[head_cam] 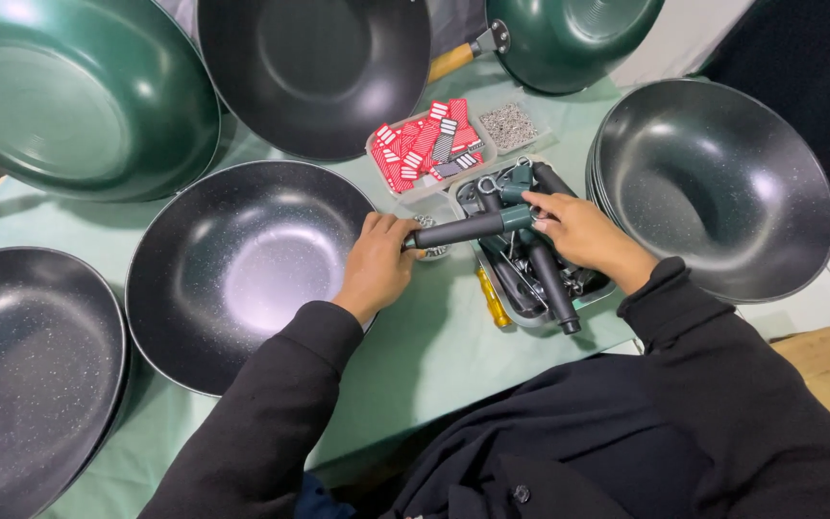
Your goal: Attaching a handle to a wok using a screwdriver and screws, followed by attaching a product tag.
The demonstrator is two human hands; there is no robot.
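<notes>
My left hand [378, 261] grips the rim of a dark speckled wok [232, 269] and holds one end of a dark pan handle [463, 229]. My right hand [580, 231] pinches the green metal end of that same handle, just above a tray of several more handles [535, 279]. The handle lies level between both hands, close to the wok's right edge.
Several woks ring the green table [425, 356]: green ones at the back left [69, 96] and back right [569, 38], dark ones at the left [21, 365], back middle [319, 67] and a stack on the right [713, 183]. Trays of red tags [425, 144] and small screws [508, 125] sit behind the handles. A yellow screwdriver [492, 298] lies by the tray.
</notes>
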